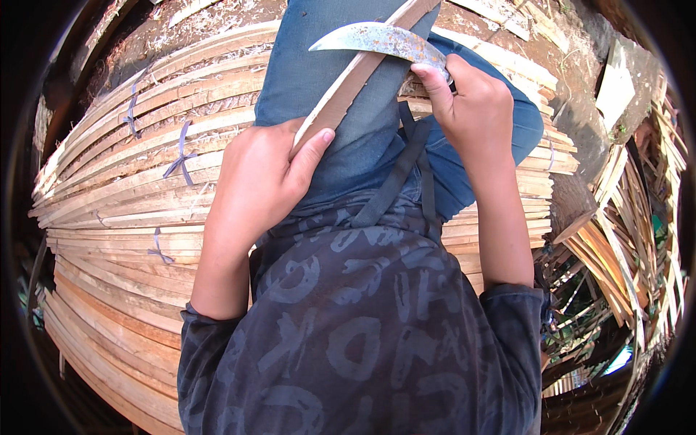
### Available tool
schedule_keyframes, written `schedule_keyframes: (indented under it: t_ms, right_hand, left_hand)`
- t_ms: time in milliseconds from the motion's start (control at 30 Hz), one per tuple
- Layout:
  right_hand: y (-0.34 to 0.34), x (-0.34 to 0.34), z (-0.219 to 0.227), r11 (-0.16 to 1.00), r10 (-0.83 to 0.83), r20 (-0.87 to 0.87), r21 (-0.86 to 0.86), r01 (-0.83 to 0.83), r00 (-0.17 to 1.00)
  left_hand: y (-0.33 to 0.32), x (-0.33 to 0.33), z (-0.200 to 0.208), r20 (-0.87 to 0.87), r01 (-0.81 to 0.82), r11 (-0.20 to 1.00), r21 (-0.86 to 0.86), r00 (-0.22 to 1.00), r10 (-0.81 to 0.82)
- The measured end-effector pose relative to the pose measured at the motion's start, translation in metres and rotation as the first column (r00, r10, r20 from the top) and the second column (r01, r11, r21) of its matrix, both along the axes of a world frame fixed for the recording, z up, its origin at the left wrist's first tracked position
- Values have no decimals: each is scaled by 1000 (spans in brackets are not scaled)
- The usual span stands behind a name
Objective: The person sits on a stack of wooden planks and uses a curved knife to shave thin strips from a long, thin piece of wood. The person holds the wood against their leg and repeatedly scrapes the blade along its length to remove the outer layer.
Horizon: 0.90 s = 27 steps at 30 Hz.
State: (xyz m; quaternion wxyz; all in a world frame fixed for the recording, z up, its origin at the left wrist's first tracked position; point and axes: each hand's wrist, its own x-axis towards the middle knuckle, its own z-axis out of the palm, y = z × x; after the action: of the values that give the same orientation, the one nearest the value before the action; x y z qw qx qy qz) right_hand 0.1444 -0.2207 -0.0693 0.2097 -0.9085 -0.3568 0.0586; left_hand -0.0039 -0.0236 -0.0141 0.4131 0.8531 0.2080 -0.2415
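A long wooden strip slants across my jeans-clad thigh, its far end running up past the top of the picture. My left hand is closed round its near end, thumb on the brown face. In my right hand is a curved knife with a grey, rust-spotted blade; the fingers wrap its handle, which is mostly hidden. The blade lies across the strip, its pointed tip toward the left. My right thumb presses on the base of the blade.
I sit on a broad bed of wooden slats, some tied with purple string. Shavings litter the brown ground ahead. At the right are a cut log end, a pale wood piece and a heap of thin offcuts.
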Motion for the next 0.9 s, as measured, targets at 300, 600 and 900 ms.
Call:
schedule_keyframes:
  t_ms: [300,600,900]
  right_hand:
    - [-6,15,-23,996,13,112,87,-23,994]
    - [-132,130,-4,793,-609,19,24,608,793]
    - [-18,7,6,922,-301,-390,114,370,870]
  left_hand:
    - [2,5,0,-49,-3,999,-49,999,1]
    - [9,-5,0,-67,-44,994,-96,997,37]
    - [12,5,3,-155,-62,981,-184,987,34]
